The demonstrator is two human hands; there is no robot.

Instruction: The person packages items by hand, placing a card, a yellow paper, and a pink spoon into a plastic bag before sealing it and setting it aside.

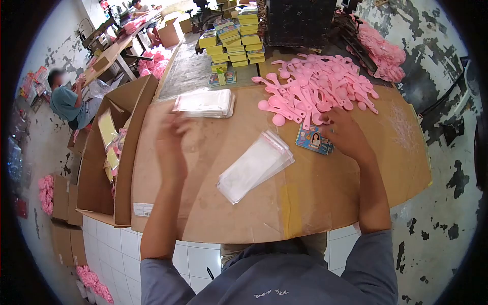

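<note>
My left hand [174, 127] is smeared by motion above the left side of the cardboard-covered table, just in front of a stack of clear plastic bags [206, 103]. What its fingers do cannot be made out. My right hand [340, 131] reaches over the right side, its fingers bent and apart, with nothing visible between them. Below its fingers lies a small pile of blue printed cards [312, 140]. A large heap of pink plastic scoops [317, 87] spreads just behind that hand. Fanned clear plastic bags [256, 165] lie in the middle, between both hands.
An open cardboard box [91, 188] with yellow and pink packs stands along the table's left edge. Stacks of yellow-edged cards [236, 40] rise at the back. Pink bundles [378, 48] lie at the back right. Another person [71, 99] sits at the far left.
</note>
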